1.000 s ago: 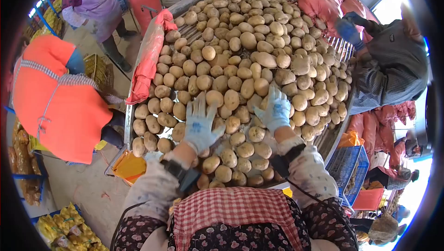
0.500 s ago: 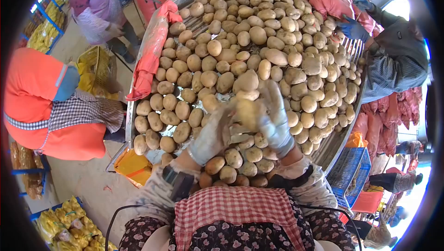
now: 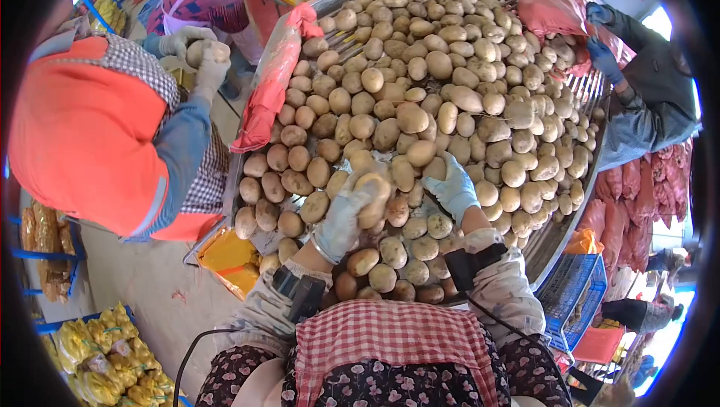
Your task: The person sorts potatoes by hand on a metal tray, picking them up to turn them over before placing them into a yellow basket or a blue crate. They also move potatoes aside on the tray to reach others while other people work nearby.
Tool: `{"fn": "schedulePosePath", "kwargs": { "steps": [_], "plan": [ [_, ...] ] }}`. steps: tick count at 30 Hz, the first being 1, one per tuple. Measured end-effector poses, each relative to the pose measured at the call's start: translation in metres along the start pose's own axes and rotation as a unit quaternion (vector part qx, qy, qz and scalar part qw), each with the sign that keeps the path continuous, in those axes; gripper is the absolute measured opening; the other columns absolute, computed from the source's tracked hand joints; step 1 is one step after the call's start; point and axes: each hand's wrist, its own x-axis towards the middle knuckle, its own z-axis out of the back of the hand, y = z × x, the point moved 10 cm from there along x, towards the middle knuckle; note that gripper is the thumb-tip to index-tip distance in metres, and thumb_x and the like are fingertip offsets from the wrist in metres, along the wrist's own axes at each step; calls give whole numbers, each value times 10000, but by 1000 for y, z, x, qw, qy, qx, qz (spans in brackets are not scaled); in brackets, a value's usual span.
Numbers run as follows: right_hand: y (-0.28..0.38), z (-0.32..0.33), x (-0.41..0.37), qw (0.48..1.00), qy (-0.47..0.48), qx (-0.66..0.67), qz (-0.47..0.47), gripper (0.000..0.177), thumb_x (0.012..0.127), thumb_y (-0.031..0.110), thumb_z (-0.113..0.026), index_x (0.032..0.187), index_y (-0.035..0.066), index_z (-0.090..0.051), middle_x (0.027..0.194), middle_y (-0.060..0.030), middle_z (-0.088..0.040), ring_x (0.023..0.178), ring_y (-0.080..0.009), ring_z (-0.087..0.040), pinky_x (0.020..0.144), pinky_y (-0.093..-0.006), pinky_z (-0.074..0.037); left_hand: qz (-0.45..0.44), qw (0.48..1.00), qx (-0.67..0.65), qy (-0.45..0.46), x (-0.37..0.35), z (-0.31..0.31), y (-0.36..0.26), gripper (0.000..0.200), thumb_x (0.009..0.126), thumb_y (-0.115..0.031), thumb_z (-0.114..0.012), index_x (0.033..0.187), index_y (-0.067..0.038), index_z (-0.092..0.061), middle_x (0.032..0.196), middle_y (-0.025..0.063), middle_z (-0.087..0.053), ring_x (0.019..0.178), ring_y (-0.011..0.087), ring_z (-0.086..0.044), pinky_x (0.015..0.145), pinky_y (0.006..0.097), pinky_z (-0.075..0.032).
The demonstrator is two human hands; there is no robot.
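Potatoes [image 3: 411, 117] in a wide heap cover the metal sorting table [image 3: 559, 246] before me. My left hand [image 3: 337, 223], in a pale glove, is closed around a potato [image 3: 373, 195] that is smeared by motion. Also gloved, my right hand [image 3: 453, 188] reaches onto the heap with fingers apart, its fingertips right at another potato [image 3: 435, 168]. Several potatoes [image 3: 392, 252] lie between my wrists and the table's near edge, close to my checked apron [image 3: 390, 332].
A person in orange [image 3: 105, 137] at left holds potatoes in gloved hands. On the right, a person in blue gloves [image 3: 604, 58] handles a red mesh sack [image 3: 551, 8]. A red sack [image 3: 270, 92] drapes the left edge; a blue crate [image 3: 574, 298] stands at right.
My hands have moved apart; the left moved slightly right with a potato, the right reached onto the heap. The person in orange has turned toward the table, potatoes now visible in their hands.
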Motion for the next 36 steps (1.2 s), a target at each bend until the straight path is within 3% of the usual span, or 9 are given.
{"fn": "schedulePosePath", "kwargs": {
  "steps": [3,7,12,18,25,28,30,32,36],
  "plan": [
    [16,1,-23,699,59,712,28,563,824,274,-598,1314,21,-482,1249,-189,-564,1145,-349,-551,993,-447,-433,61,996,-56,-13,-7,-6,-2,335,946,-315,-531,1162,-58,-529,906,38,-593,718,115,-589,598,235,-492],
    [48,-22,-61,352,138,919,-110,566,869,435,-516,1277,43,-540,1264,-176,-561,1187,-335,-518,1049,-493,-367,4,1000,-13,1,8,-18,-7,409,974,-309,-488,1274,-31,-463,997,45,-602,790,126,-599,683,237,-498],
    [67,-27,-85,289,203,934,-52,644,868,564,-471,1288,79,-519,1342,-113,-517,1254,-334,-456,1090,-515,-298,-329,726,601,58,10,-78,-6,664,917,-312,-536,1454,-18,-282,1453,202,-343,1314,376,-334,1108,481,-257],
    [25,-10,-104,212,139,967,-34,779,849,652,-449,1392,96,-396,1397,-173,-426,1265,-350,-438,1026,-562,-368,-232,530,814,60,-17,-19,21,629,816,-381,-630,1320,-30,-493,1358,235,-433,1265,499,-345,1063,549,-299],
    [-21,3,-126,289,70,955,-7,777,858,704,-408,1368,118,-419,1329,-157,-493,1218,-349,-470,912,-578,-448,-205,708,670,89,16,-49,-27,329,848,-167,-635,1140,-19,-606,1115,181,-633,1065,358,-588,944,445,-451],
    [-33,0,-138,318,23,945,-76,798,834,712,-444,1369,120,-425,1313,-143,-511,1216,-340,-473,948,-561,-429,-370,463,803,-66,51,-64,-39,563,845,-273,-640,1325,-29,-477,1274,231,-536,1184,433,-486,1067,485,-320],
    [-53,-3,-144,335,-41,938,-83,812,809,711,-477,1379,135,-420,1330,-128,-501,1221,-329,-469,992,-563,-388,-285,622,729,-12,60,-43,13,721,827,-337,-646,1410,-23,-360,1335,263,-471,1237,453,-433,1107,487,-252],
    [-49,37,-154,872,-122,473,-27,806,791,690,-519,1383,152,-422,1373,-120,-471,1244,-330,-447,1041,-553,-346,-98,658,735,129,44,-81,25,651,837,-266,-603,1393,-18,-374,1295,260,-498,1195,432,-473,1052,489,-327],
    [-89,26,-167,832,-141,536,-21,771,861,653,-449,1434,144,-359,1420,-114,-433,1270,-315,-425,1074,-528,-316,-304,634,691,171,17,-89,14,536,830,-221,-586,1311,-20,-457,1238,235,-526,1113,423,-501,995,493,-369]
  ]
}}
